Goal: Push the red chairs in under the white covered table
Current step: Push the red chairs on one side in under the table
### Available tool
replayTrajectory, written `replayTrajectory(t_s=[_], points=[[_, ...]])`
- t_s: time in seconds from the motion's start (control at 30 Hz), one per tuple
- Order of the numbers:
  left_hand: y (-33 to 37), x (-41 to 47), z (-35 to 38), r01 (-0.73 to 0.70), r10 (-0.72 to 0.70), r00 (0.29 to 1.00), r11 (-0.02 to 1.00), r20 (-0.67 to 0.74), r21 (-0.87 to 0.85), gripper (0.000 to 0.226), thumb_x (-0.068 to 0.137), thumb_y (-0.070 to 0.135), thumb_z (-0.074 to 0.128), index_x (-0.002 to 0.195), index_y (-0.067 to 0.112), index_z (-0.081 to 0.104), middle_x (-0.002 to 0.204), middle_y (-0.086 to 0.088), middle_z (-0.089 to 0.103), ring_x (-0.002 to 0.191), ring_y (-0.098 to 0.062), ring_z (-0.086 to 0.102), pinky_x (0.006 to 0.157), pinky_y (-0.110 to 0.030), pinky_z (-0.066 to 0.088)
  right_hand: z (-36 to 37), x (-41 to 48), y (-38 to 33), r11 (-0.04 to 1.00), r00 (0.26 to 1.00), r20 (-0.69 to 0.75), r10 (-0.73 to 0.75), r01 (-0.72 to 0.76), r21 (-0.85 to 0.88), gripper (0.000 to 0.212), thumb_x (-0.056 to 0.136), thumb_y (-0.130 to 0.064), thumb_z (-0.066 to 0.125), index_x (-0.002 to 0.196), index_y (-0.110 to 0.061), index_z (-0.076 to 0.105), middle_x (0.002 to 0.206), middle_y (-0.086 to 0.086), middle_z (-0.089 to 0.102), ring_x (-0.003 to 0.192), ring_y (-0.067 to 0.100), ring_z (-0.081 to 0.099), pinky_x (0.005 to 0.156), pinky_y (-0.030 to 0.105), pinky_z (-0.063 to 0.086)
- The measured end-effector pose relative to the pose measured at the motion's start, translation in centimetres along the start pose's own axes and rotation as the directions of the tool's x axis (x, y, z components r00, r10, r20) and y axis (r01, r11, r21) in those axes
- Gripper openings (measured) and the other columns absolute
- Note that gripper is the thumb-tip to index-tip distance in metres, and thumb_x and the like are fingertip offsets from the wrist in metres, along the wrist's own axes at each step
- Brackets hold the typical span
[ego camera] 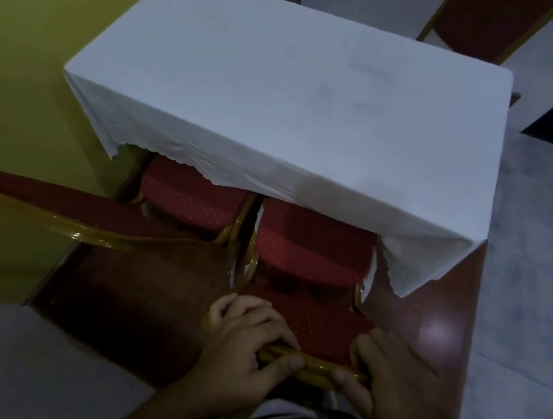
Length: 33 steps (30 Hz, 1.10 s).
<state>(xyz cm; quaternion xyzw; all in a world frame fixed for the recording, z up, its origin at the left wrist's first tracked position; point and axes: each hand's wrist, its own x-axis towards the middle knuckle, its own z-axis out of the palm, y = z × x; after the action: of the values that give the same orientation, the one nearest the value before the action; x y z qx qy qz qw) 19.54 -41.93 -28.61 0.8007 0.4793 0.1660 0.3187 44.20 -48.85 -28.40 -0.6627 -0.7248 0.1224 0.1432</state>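
While both hands grip the gold top rail of the near red chair (pixel 312 248), the left hand (pixel 246 340) wraps its left end and the right hand (pixel 397 378) clamps the right end. Its seat sits partly under the white covered table (pixel 282 82). 1 more red chair (pixel 190 196) stands just left, seat partly under the cloth; its back looks blurred.

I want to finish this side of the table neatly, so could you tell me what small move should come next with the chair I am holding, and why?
Probably a short, straight push forward. Both the left hand and the right hand grip the gold metal top rail of the right red padded chair, whose seat is only partly under the white cloth-covered table. The left red padded chair beside it sits about as deep.
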Motion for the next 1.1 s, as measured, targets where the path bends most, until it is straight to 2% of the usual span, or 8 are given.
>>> replayTrajectory(t_s=[0.1, 0.27, 0.4, 0.5, 0.67, 0.8, 0.9, 1.1], points=[[-0.9, 1.5, -1.3, -0.030, 0.030, 0.999, 1.000, 0.033, 0.005, 0.036, 0.089, 0.074, 0.047, 0.094, 0.044, 0.067, 0.098, 0.030, 0.063, 0.117, 0.003, 0.048, 0.105, -0.042, 0.022, 0.4, 1.2, -1.3, 0.998, 0.998, -0.033, 0.055, -0.055, -0.012, 0.050, 0.095, -0.075, 0.032, 0.074, -0.032, 0.044, 0.072, -0.014, 0.042, 0.064, 0.009, 0.047, 0.050, 0.035, 0.044], [-2.6, 2.7, -3.0, -0.064, 0.064, 0.990, 0.998, 0.126, -0.002, 0.037, 0.088, 0.073, 0.046, 0.094, 0.042, 0.065, 0.093, 0.027, 0.061, 0.098, 0.004, 0.051, 0.095, -0.041, 0.030, 1.2, 1.9, -3.6, 0.986, 0.985, -0.042, 0.167, -0.166, 0.037, 0.042, 0.091, -0.075, 0.040, 0.075, -0.037, 0.039, 0.072, -0.020, 0.038, 0.066, 0.003, 0.042, 0.052, 0.034, 0.042], [-3.4, 2.1, -3.6, -0.124, 0.124, 0.979, 0.992, 0.163, -0.014, 0.033, 0.089, 0.068, 0.048, 0.091, 0.039, 0.063, 0.089, 0.024, 0.057, 0.092, 0.003, 0.049, 0.085, -0.038, 0.036, 2.0, 1.3, -5.3, 0.978, 0.976, -0.066, 0.207, -0.206, 0.027, 0.042, 0.087, -0.075, 0.045, 0.073, -0.035, 0.041, 0.072, -0.020, 0.040, 0.066, 0.003, 0.043, 0.052, 0.037, 0.046], [-3.7, 1.3, -3.7, -0.144, 0.146, 0.973, 0.989, 0.178, -0.025, 0.034, 0.089, 0.069, 0.045, 0.092, 0.040, 0.062, 0.090, 0.024, 0.055, 0.090, 0.003, 0.046, 0.080, -0.034, 0.035, 2.7, 0.6, -6.0, 0.974, 0.969, -0.105, 0.225, -0.223, 0.034, 0.047, 0.090, -0.077, 0.041, 0.072, -0.033, 0.045, 0.071, -0.017, 0.040, 0.064, 0.006, 0.044, 0.053, 0.041, 0.046], [-3.3, 0.6, -3.0, -0.139, 0.126, 0.981, 0.987, 0.149, 0.081, 0.036, 0.093, 0.069, 0.036, 0.094, 0.041, 0.059, 0.090, 0.019, 0.057, 0.084, -0.008, 0.051, 0.069, -0.035, 0.032, 3.0, 0.8, -6.6, 0.974, 0.958, -0.184, 0.219, -0.225, -0.011, 0.042, 0.083, -0.066, 0.051, 0.069, -0.026, 0.050, 0.071, -0.016, 0.038, 0.063, 0.015, 0.047, 0.053, 0.038, 0.043], [-3.3, 1.3, -3.1, -0.130, 0.117, 0.982, 0.988, 0.150, 0.078, 0.030, 0.095, 0.062, 0.036, 0.095, 0.041, 0.056, 0.093, 0.021, 0.053, 0.088, -0.007, 0.047, 0.077, -0.037, 0.030, 3.2, 1.5, -6.5, 0.973, 0.953, -0.210, 0.219, -0.231, -0.032, 0.047, 0.087, -0.069, 0.046, 0.070, -0.025, 0.053, 0.072, -0.015, 0.042, 0.064, 0.017, 0.048, 0.056, 0.032, 0.034], [-3.4, 2.3, -3.7, -0.142, 0.126, 0.979, 0.985, 0.157, 0.095, 0.028, 0.097, 0.058, 0.033, 0.096, 0.040, 0.054, 0.096, 0.021, 0.052, 0.092, -0.006, 0.044, 0.083, -0.038, 0.031, 3.6, 2.5, -6.2, 0.967, 0.943, -0.221, 0.250, -0.256, 0.000, 0.057, 0.093, -0.076, 0.032, 0.071, -0.026, 0.050, 0.072, -0.015, 0.041, 0.065, 0.015, 0.045, 0.057, 0.033, 0.034], [-3.6, 3.6, -4.0, -0.151, 0.135, 0.979, 0.984, 0.151, 0.099, 0.028, 0.099, 0.056, 0.033, 0.096, 0.038, 0.055, 0.094, 0.022, 0.053, 0.089, -0.005, 0.044, 0.080, -0.037, 0.032, 3.5, 3.9, -5.7, 0.967, 0.941, -0.222, 0.255, -0.248, 0.061, 0.056, 0.094, -0.076, 0.029, 0.071, -0.028, 0.047, 0.074, -0.017, 0.037, 0.068, 0.012, 0.040, 0.061, 0.033, 0.031]])
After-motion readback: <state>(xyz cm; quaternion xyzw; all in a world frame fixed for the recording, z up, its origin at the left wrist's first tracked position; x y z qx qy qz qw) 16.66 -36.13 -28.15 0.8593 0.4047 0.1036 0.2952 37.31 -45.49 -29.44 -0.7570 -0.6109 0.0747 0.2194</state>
